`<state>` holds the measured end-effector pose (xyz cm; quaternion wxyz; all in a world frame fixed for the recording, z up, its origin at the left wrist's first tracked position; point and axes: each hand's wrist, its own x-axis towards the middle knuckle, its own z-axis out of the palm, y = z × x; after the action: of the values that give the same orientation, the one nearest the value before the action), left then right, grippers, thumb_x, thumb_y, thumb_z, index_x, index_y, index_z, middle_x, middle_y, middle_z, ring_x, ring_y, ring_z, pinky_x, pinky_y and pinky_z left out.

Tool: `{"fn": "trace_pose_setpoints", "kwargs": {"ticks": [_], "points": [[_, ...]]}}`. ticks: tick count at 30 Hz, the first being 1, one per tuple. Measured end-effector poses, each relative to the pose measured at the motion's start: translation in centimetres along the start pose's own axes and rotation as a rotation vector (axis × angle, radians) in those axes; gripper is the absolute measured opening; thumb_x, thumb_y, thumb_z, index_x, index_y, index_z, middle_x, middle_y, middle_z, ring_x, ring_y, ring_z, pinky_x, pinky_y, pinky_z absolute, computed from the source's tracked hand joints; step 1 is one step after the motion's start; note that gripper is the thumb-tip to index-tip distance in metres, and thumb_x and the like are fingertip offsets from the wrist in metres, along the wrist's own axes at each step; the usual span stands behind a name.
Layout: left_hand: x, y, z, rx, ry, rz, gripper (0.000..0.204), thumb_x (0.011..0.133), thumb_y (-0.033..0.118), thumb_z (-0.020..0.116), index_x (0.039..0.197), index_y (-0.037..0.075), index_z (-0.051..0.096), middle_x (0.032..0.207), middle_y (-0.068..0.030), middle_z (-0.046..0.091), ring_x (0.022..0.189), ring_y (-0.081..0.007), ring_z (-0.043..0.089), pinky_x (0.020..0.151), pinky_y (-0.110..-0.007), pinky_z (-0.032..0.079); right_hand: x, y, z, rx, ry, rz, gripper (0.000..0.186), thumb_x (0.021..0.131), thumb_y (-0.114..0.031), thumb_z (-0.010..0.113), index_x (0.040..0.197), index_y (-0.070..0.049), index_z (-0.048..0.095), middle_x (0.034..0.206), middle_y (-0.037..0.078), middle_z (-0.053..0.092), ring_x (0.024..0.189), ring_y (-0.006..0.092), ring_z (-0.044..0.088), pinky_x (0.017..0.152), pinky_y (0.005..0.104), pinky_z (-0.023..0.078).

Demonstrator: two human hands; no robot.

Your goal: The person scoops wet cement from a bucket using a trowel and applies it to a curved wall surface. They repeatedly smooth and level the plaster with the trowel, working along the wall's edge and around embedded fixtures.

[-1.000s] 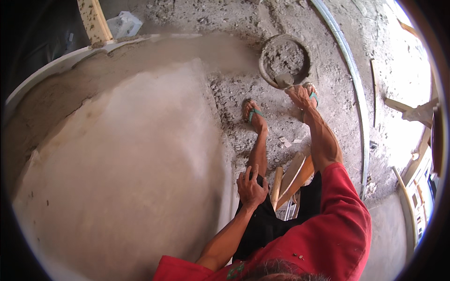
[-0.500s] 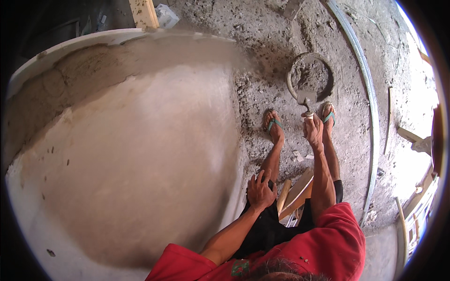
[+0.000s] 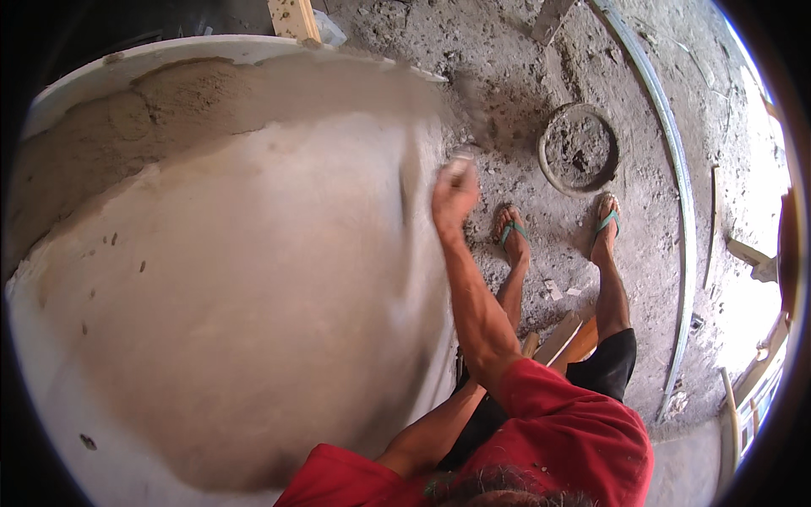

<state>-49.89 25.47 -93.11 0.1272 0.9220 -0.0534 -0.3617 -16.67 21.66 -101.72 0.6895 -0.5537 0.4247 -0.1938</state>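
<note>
My right hand [image 3: 456, 198] is closed round the pale handle of a trowel [image 3: 461, 159], beside the right edge of the plastered wall [image 3: 279, 279]. Motion smears the trowel's blade, so its outline is unclear. Along the top of the wall runs a band of wet brown mortar [image 3: 203, 97]. A round pan [image 3: 545, 165] with grey mortar in it lies on the ground to the right of that hand. My left forearm [image 3: 431, 431] passes beneath my right arm, which hides the left hand.
Rough, crumb-strewn ground surrounds my feet in green flip-flops. A long metal strip [image 3: 667, 127] curves along the right side. Wooden pieces [image 3: 557, 340] lie by my legs, and a wooden post [image 3: 293, 19] stands past the wall's top edge.
My right hand has swung left with the trowel, from the mortar pan to the wall's right edge. My left hand, earlier resting on my left knee, is now hidden. The view has shifted slightly.
</note>
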Motion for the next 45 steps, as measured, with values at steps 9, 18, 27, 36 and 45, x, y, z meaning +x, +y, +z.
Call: {"fn": "trace_pose_setpoints", "kwargs": {"ticks": [9, 18, 27, 36, 45], "points": [[1.2, 2.3, -1.5, -0.028, 0.072, -0.001, 0.061, 0.084, 0.029, 0.073, 0.139, 0.009, 0.058, 0.143, -0.0154, 0.051, 0.125, -0.0397, 0.051, 0.108, -0.053, 0.04, -9.1, -9.2, -12.2, -0.252, -0.752, 0.282, 0.044, 0.097, -0.018, 0.062, 0.136, 0.001, 0.053, 0.087, 0.011, 0.069, 0.061, 0.0225, 0.065, 0.06, 0.033, 0.052], [1.8, 4.1, -5.0, 0.009, -0.068, -0.091, 0.061, 0.08, 0.032, 0.075, 0.137, 0.014, 0.062, 0.143, -0.0096, 0.052, 0.125, -0.0365, 0.051, 0.105, -0.054, 0.042, 8.0, -1.5, -3.6, 0.293, -0.796, 0.795, 0.056, 0.112, -0.046, 0.028, 0.12, 0.002, 0.055, 0.074, 0.001, 0.054, 0.05, 0.0103, 0.046, 0.04, 0.025, 0.044], [0.3, 1.3, -2.3, 0.005, -0.084, -0.063, 0.061, 0.077, 0.032, 0.077, 0.134, 0.016, 0.064, 0.147, -0.0079, 0.049, 0.133, -0.0364, 0.046, 0.111, -0.05, 0.039, 5.1, -7.9, 2.4, -0.055, -0.898, 0.532, 0.075, 0.107, -0.059, 0.024, 0.109, 0.005, 0.063, 0.066, 0.002, 0.05, 0.049, 0.0116, 0.048, 0.038, 0.0262, 0.044], [0.6, 0.7, -2.1, 0.38, 0.147, 0.066, 0.078, 0.08, 0.052, 0.071, 0.147, 0.017, 0.053, 0.152, -0.0106, 0.046, 0.136, -0.0403, 0.042, 0.111, -0.055, 0.038, 0.8, -17.3, 2.8, -0.375, -0.859, 0.152, 0.06, 0.109, -0.051, 0.031, 0.102, 0.003, 0.056, 0.062, 0.01, 0.051, 0.052, 0.0223, 0.054, 0.045, 0.0382, 0.046], [-0.4, -0.2, -0.3, 0.153, 0.04, 0.065, 0.07, 0.083, 0.047, 0.07, 0.142, 0.012, 0.054, 0.146, -0.0158, 0.05, 0.133, -0.0392, 0.047, 0.11, -0.052, 0.04, -6.0, -21.9, -1.2, -0.422, -0.972, -0.223, 0.019, 0.103, -0.01, 0.047, 0.103, 0.009, 0.051, 0.078, 0.026, 0.051, 0.052, 0.0438, 0.05, 0.053, 0.0498, 0.045]]}}
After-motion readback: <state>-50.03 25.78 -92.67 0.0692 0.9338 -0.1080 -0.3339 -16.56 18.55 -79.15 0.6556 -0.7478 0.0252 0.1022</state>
